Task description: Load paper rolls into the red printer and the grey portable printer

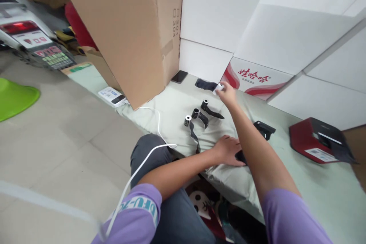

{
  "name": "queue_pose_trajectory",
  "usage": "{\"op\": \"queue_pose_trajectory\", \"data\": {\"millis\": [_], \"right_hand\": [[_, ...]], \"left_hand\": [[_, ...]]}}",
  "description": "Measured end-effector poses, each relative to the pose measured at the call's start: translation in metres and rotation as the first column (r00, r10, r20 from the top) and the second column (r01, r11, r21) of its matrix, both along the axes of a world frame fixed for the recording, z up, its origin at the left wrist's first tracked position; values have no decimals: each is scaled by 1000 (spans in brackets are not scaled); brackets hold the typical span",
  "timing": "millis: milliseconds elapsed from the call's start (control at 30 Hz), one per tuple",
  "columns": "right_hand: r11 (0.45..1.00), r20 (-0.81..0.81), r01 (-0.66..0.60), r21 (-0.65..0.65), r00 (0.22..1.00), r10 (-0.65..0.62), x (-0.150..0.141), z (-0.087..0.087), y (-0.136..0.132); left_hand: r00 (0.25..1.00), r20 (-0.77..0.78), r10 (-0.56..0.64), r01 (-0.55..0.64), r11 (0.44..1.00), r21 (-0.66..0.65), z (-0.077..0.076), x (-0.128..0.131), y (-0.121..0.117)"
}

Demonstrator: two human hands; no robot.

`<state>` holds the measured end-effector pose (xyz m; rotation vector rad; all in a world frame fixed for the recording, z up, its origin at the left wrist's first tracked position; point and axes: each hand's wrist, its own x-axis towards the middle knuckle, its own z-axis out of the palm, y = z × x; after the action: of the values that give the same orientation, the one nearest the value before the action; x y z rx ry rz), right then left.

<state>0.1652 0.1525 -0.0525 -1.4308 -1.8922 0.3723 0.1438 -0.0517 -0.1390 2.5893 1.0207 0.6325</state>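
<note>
My right hand [228, 93] is closed on a small white paper roll [219, 88] at the back of the cloth-covered surface. From this roll a dark strip [205, 85] trails off to the left. Nearer to me stand three small black rolls: one [205, 103] at the back, a middle one [195, 113] and a front one [187, 120], each with a loose dark tail. Down on the front edge lies my left hand [228, 151], its fingers stretched out. Beside its thumb is a black object [241, 156], partly hidden by my right forearm.
To the right sits a red and black printer-like device [317, 141], near a black open piece [264, 129]. A cardboard box [137, 26], a dark phone [179, 76] and stacked white boxes [217, 11] stand behind. A white cable [159, 122] crosses my knee.
</note>
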Motion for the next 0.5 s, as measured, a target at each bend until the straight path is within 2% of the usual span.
{"op": "queue_pose_trajectory", "data": {"millis": [133, 233, 333, 400, 433, 500], "right_hand": [[991, 154, 22, -129, 988, -2, -5, -29, -5], [977, 222, 40, -210, 975, 8, 0, -35, -4], [977, 223, 64, -201, 975, -18, 3, -22, -4], [993, 214, 35, -112, 977, -11, 1, -9, -12], [998, 219, -11, -61, 975, 25, -2, -3, -19], [979, 268, -201, -17, 943, 198, -11, 5, -37]], "left_hand": [[999, 36, 12, -13, 1000, 10, -2, 0, 0], [999, 50, 8, -9, 1000, 21, -2, -1, 0], [999, 47, -2, 2, 1000, 13, 0, -1, 0], [1000, 26, -5, 5, 1000, 15, 3, -1, 1], [1000, 13, -8, 8, 1000, 9, 3, -1, 1], [1000, -7, -8, 8, 1000, -2, 3, 0, 1]]}}
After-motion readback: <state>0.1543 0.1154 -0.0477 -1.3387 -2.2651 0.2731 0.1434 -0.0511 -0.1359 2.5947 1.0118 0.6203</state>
